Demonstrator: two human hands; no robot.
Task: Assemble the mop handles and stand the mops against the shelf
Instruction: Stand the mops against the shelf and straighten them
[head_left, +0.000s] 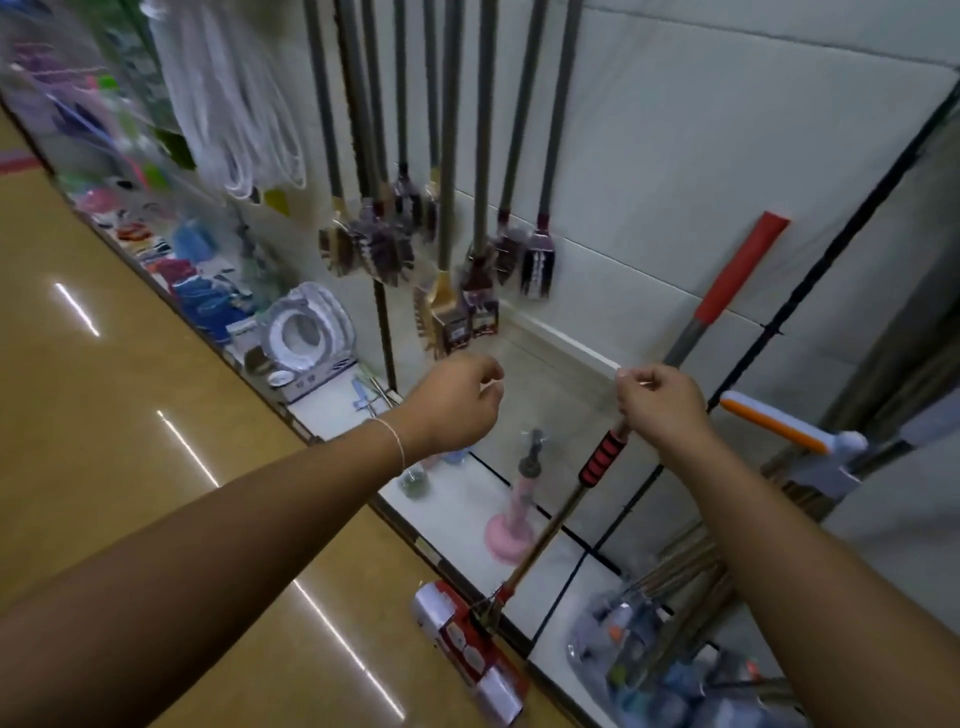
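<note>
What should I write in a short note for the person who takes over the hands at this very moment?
Right hand grips the top of the mop handle, just above its red and black grip. Left hand is loosely curled beside it and holds nothing.
The mop head, still wrapped, sits on the floor at the shelf edge.
Done: this handle seems joined to its head.
Left: lean it against the shelf, then do the other mops.

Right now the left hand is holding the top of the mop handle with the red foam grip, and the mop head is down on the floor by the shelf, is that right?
Not quite: it is the right hand that holds the top of the mop handle, just above the red foam grip. The left hand is loosely curled and holds nothing. The mop head does sit on the floor by the shelf, as the head view shows.
</note>
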